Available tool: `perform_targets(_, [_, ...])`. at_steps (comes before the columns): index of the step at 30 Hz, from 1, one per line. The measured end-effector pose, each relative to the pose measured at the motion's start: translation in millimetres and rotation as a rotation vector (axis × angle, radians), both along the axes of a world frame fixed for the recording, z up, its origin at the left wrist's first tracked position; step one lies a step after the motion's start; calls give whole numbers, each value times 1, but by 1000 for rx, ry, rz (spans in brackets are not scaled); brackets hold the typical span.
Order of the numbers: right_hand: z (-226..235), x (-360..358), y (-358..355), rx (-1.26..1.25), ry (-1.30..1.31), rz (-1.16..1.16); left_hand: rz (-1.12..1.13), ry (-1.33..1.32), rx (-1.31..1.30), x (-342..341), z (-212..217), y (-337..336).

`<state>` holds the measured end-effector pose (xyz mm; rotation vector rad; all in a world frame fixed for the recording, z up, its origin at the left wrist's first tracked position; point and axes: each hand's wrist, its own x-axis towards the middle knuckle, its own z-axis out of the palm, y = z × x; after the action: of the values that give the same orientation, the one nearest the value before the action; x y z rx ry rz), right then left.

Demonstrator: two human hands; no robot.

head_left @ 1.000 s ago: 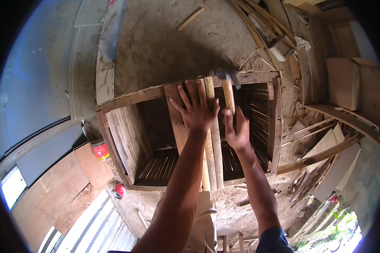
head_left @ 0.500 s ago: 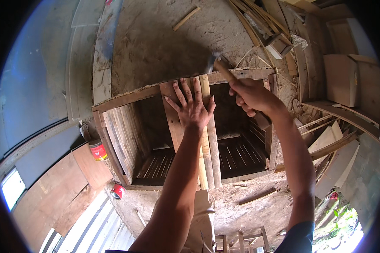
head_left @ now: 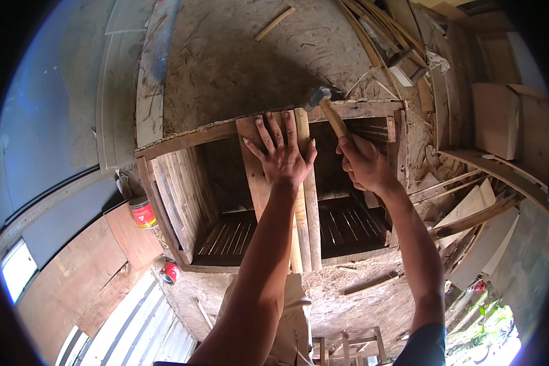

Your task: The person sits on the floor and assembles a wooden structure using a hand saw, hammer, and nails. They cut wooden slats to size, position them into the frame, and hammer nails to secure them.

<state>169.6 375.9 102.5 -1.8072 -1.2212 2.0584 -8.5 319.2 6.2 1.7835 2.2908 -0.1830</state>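
My left hand (head_left: 285, 160) lies flat with fingers spread on a wooden board (head_left: 248, 135) and the slats beside it. These boards cross the open top of a slatted wooden crate (head_left: 189, 139). A paler narrow slat (head_left: 313, 207) runs alongside under the heel of that hand. My right hand (head_left: 366, 163) is wrapped round the wooden handle of a hammer (head_left: 333, 119). The hammer's metal head is just above the crate's far rail, right of the boards' far ends. Whether a nail is there I cannot tell.
A red-labelled can (head_left: 143, 213) stands left of the crate, with another red can (head_left: 170, 272) nearer me. Wood strips (head_left: 372, 33) are piled at the far right, and more offcuts (head_left: 470, 207) lie right of the crate. A small wooden frame (head_left: 351, 346) is at the lower edge.
My right hand and the hammer have come down and slightly nearer to me, the head now closer to the far rail. My left hand stays pressed on the boards.
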Motion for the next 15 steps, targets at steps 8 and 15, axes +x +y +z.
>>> perform_targets(8, [-26, -14, -38, 606, -200, 99, -5, 13, -23, 0, 2, 1])
perform_targets(15, [-34, -16, -51, 716, -183, 36, -21, 45, 15, 0, 0, -1])
